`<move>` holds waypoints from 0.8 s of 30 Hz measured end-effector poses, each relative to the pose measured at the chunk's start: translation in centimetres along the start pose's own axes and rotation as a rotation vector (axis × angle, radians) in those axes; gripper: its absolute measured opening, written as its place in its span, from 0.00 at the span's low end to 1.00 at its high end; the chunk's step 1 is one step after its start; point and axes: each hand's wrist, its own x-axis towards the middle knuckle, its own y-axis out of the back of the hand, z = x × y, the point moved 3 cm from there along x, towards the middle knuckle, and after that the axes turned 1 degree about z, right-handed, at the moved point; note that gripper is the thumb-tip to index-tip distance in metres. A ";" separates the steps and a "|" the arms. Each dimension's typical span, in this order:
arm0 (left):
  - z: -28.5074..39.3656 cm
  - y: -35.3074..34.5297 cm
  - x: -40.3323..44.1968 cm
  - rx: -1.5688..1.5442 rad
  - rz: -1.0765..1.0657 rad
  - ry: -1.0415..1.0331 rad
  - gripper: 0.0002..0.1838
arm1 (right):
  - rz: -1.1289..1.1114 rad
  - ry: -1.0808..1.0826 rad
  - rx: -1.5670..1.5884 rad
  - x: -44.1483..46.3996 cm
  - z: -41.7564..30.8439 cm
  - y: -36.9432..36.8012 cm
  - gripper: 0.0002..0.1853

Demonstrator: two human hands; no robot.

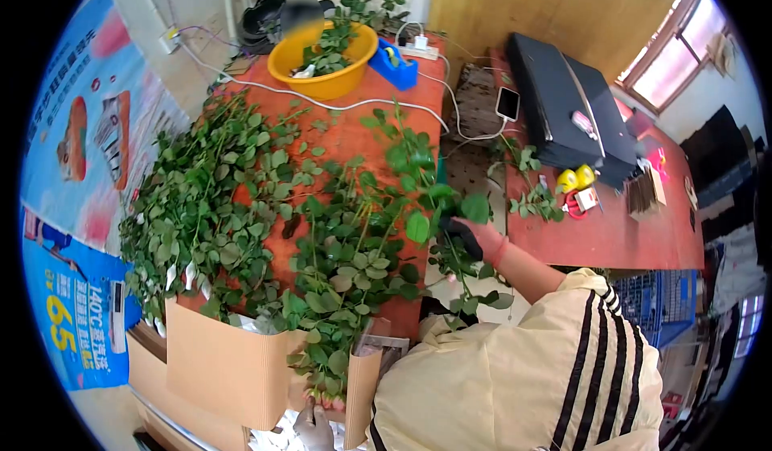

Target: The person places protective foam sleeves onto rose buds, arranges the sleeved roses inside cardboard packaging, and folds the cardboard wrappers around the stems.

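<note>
My right hand [470, 239], in a dark glove, closes around the stem of a leafy rose [458, 278], its head hanging downward beside the table edge. At the bottom, my left hand [314, 428], in a grey glove, has its fingers against the pink blooms of a rose bunch [328, 399]; part of the hand is cut off by the frame. That bunch lies heads toward me, its blooms between corrugated cardboard [363, 395] walls. A larger pile of rose stems [205, 185] covers the left of the red table [269, 89], with some white-wrapped heads [190, 275] showing.
A yellow basin [323, 85] with cuttings and a blue tape dispenser [394, 69] stand at the back. A white cable [354, 107] crosses the table. On the right table are a phone [507, 103], a black box [563, 97] and yellow tape rolls [576, 179]. Large cardboard [225, 362] stands in front.
</note>
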 end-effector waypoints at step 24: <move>1.8 1.5 0.3 -0.004 -0.011 -0.021 0.14 | -0.438 0.509 -0.679 15.7 -20.5 -16.8 0.19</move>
